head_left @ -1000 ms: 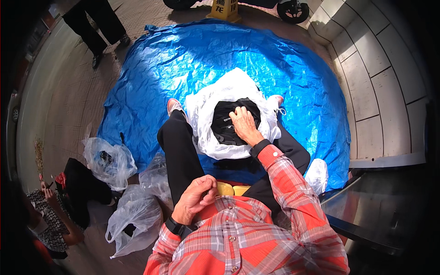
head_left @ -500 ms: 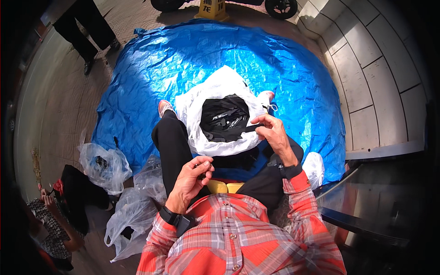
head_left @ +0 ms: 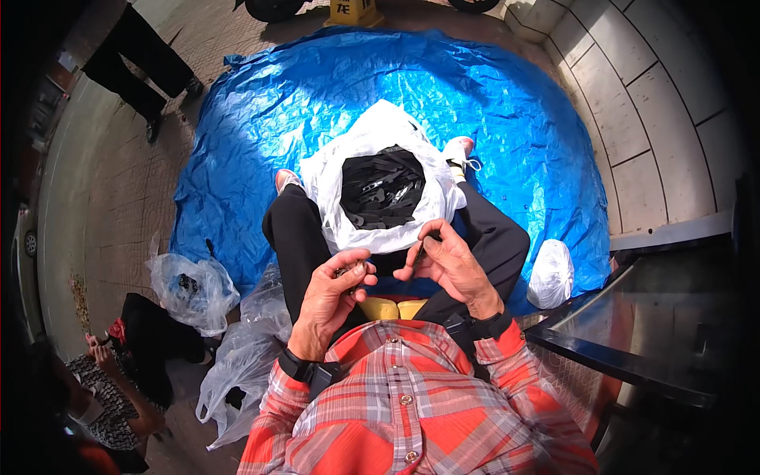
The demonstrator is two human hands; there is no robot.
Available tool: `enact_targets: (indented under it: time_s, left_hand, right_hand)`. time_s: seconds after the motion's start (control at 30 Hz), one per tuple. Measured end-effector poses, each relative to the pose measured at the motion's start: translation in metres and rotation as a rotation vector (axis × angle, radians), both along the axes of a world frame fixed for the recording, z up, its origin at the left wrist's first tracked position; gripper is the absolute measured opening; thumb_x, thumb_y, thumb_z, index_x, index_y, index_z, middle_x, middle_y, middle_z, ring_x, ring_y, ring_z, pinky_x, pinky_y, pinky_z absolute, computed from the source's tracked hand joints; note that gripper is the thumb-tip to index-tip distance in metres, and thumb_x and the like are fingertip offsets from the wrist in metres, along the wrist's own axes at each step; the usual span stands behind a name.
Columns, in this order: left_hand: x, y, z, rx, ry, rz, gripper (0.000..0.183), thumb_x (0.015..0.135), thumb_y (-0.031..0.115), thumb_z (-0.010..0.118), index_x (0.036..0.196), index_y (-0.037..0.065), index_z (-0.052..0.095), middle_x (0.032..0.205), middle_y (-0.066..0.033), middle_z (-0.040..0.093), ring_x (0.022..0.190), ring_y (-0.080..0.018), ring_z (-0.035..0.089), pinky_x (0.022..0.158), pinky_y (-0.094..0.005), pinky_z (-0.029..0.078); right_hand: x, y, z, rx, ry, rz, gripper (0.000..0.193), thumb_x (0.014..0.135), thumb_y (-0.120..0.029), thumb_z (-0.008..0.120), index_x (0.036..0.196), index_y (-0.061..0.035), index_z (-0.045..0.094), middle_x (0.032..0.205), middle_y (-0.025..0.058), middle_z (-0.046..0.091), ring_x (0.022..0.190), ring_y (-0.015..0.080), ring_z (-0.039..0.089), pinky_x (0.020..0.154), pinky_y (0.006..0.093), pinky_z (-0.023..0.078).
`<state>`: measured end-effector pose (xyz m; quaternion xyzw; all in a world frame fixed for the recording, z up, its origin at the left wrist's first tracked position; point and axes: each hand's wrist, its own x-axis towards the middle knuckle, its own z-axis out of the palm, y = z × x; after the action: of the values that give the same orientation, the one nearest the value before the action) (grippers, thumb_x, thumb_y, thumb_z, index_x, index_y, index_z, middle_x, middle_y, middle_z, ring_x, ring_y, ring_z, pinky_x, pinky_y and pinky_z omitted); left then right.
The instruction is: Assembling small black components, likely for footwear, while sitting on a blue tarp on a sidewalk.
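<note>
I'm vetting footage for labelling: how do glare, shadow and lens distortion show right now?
Head view: sunlight glares off the blue tarp and white bag, with shadow across part of the tarp's far side; head view: black pieces inside the bag largely blend together; head view: the pale wall bows near the dark rim.

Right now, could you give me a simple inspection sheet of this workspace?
Surface: wrinkled blue tarp, partly sunlit.
Job's things: open white bag between the person's legs, holding black pieces.
Clutter: clear plastic bags at left; bulging white sack at right.
Fingers: left fingers pinch a small dark item; right fingers hold a dark piece.
Cables: nothing seen.
Surroundings: pale wall at right; standing person at upper left.
</note>
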<state>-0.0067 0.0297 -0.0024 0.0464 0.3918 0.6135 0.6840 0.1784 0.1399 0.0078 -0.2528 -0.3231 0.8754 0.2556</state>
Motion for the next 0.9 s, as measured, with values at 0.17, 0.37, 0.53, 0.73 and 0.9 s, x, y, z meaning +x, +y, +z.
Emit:
enact_targets:
  time_s: [0.17,0.37,0.53,0.73,0.9]
  left_hand:
    - [0.001,0.004,0.006,-0.087,0.02,0.049,0.029,0.082,0.002,0.059,0.11,-0.001,0.054,0.092,-0.013,0.062,0.081,-0.0166,0.064,0.056,-0.0199,0.053]
    - [-0.004,-0.002,0.0,-0.057,-0.003,0.052,0.03,0.081,0.002,0.06,0.11,-0.002,0.054,0.095,-0.0147,0.062,0.082,-0.018,0.064,0.055,-0.0201,0.053]
    - [-0.003,-0.004,-0.007,0.039,0.037,0.026,0.027,0.08,0.005,0.063,0.106,-0.001,0.056,0.084,-0.0084,0.059,0.064,-0.0109,0.058,0.044,-0.0168,0.039]
    - [-0.004,-0.006,-0.005,0.118,0.037,-0.039,0.026,0.079,0.005,0.065,0.103,-0.003,0.058,0.077,-0.0062,0.058,0.058,-0.0072,0.053,0.043,-0.016,0.037]
    - [-0.002,-0.007,-0.003,0.089,0.0,-0.054,0.026,0.079,0.004,0.065,0.103,-0.003,0.057,0.076,-0.0052,0.057,0.056,-0.0069,0.051,0.041,-0.0159,0.036]
  right_hand:
    - [-0.003,-0.01,-0.01,0.238,-0.233,0.089,0.051,0.092,-0.012,0.046,0.137,-0.0096,0.021,0.077,0.0077,0.054,0.055,0.0089,0.048,0.053,0.0218,0.045]
    - [-0.007,-0.016,0.003,0.313,-0.35,0.212,0.043,0.088,-0.005,0.049,0.129,-0.0047,0.036,0.081,0.0088,0.057,0.058,0.0093,0.055,0.048,0.0192,0.045]
    - [-0.012,-0.021,0.005,0.246,-0.326,0.189,0.027,0.087,-0.006,0.052,0.113,0.0024,0.048,0.081,0.011,0.059,0.061,0.0127,0.06,0.049,0.0213,0.048]
    - [-0.018,-0.025,0.014,0.151,-0.314,0.314,0.021,0.086,-0.01,0.056,0.102,0.0032,0.052,0.067,0.0095,0.06,0.047,0.0138,0.059,0.037,0.0219,0.047]
    - [-0.017,-0.027,0.016,0.109,-0.28,0.3,0.021,0.086,-0.011,0.057,0.101,0.003,0.053,0.067,0.0095,0.06,0.046,0.0122,0.057,0.035,0.0207,0.045]
